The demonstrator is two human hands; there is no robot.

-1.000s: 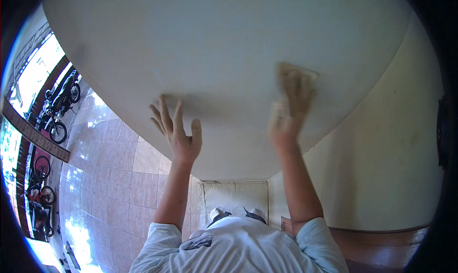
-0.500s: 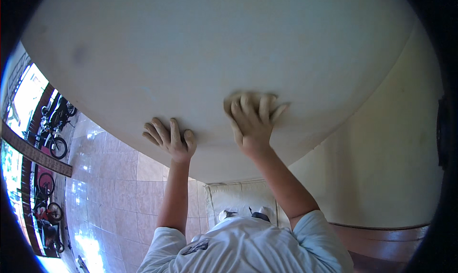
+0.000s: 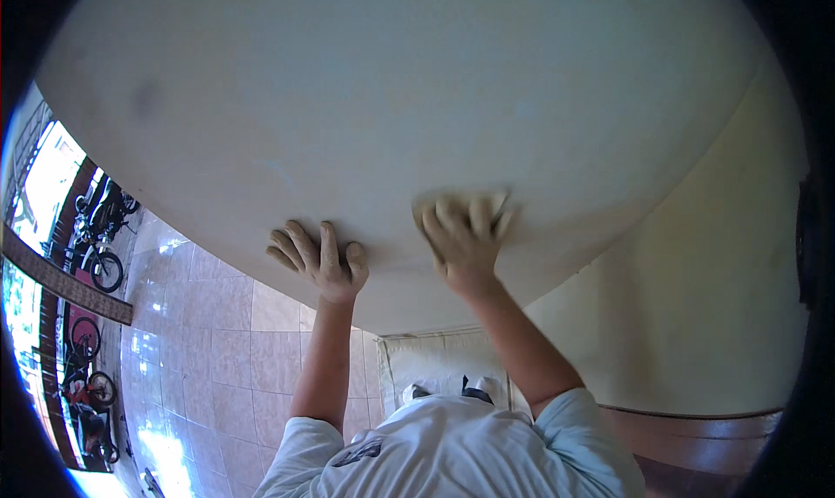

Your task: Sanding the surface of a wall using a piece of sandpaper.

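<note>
A broad pale wall with a smooth, matte face fills the upper view. My left hand lies against its lower part, fingers spread, dusty and holding nothing. To the right, my right hand presses on the same wall with bent fingers, blurred by motion. Under those fingers is a thin tan sheet that looks like sandpaper; only a corner of it shows, the rest hidden by the hand. Both forearms reach up from the lower edge.
My feet are on a pale raised platform below the wall. Glossy tiles cover the floor at left, with motorcycles and bicycles beyond. A cream wall stands at right, above a shiny brown surface.
My right hand has slid slightly down the wall with the sheet, whose corner now shows by the fingers. My left hand appears slightly lower and farther right, still flat on the wall.
</note>
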